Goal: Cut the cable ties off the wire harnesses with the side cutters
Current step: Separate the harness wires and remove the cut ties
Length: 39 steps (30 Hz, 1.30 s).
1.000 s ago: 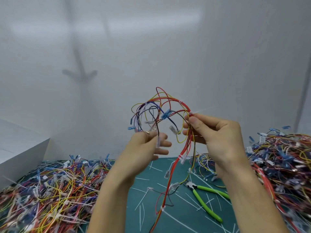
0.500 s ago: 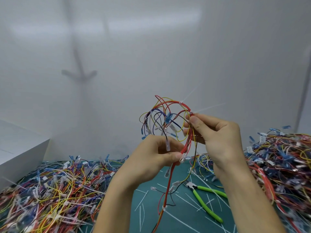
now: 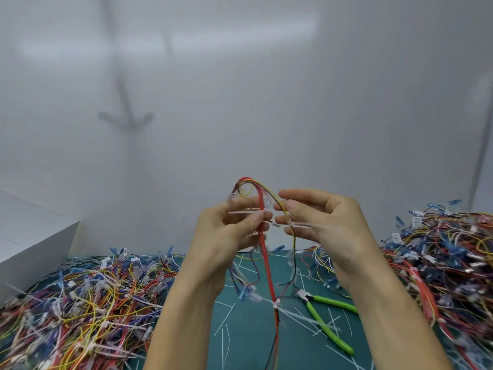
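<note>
Harness loop (image 3: 266,260) narrower than before

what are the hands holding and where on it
One wire harness, near its looped top: left hand pinches the red strand, right hand grips the yellow strand.

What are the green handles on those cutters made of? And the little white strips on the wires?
The handles of the side cutters look like plastic or rubber sleeves: bright green, smooth, slightly shiny. Their head looks like grey metal. The cable ties look like thin, whitish, half-clear plastic, maybe nylon: their tails stick out stiff and straight.
</note>
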{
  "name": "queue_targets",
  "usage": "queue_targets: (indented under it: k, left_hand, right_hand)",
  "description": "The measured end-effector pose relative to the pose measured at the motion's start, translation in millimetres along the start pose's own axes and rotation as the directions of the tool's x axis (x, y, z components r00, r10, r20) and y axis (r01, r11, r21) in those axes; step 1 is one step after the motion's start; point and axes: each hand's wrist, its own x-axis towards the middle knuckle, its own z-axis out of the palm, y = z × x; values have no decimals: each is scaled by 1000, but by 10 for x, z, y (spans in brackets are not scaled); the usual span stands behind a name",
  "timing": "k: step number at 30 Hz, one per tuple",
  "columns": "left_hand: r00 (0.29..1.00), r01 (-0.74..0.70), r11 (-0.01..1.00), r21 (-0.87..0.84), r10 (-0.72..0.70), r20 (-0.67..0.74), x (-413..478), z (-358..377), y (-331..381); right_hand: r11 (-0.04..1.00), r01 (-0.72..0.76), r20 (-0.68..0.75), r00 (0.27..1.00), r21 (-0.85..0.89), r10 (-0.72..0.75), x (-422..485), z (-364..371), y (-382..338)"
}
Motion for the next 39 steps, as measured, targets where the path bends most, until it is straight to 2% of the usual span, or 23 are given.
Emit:
queue_targets:
  k: [3, 6, 10, 13, 16, 20, 25, 30, 34, 39]
  left_hand:
    - [994, 14, 991, -137, -29, -106, 31, -19, 3]
    - [983, 9, 966, -257, -56, -176, 48, -47, 7]
    - [974, 3, 935, -356, -83, -211, 64, -80, 23]
    - [974, -7, 928, -373, -78, -214, 66, -83, 25]
    - [974, -26, 922, -387, -63, -217, 70, -82, 37]
    - [974, -37, 902, -430, -64, -219, 75, -99, 61]
    - [972, -32, 872, -489, -86, -217, 68, -75, 77]
    - [972, -30, 834, -551, -104, -211, 65, -69, 100]
    - [968, -10, 759, -651, -156, -197, 79, -103, 119]
    - [961, 47, 645, -763, -238, -142, 88, -128, 146]
  right_hand:
    - [997, -59, 42, 997, -51, 61, 2, -14, -20]
    - [979, -87, 160, 980, -182, 117, -12, -49, -37]
    - [936, -28, 370, 914, -350, 166, -29, -93, -27]
    - [917, 29, 448, 878, -397, 166, -34, -60, -4]
    - [871, 57, 466, 861, -488, 205, -42, -47, 17]
    - [812, 42, 405, 881, -583, 245, -28, -84, 32]
    - [818, 38, 394, 888, -574, 235, -30, -59, 35]
    - [886, 9, 429, 877, -464, 216, -48, -90, 11]
    - [944, -23, 410, 897, -329, 165, -71, -88, -30]
    - [985, -59, 311, 944, -162, 107, -69, -54, -41]
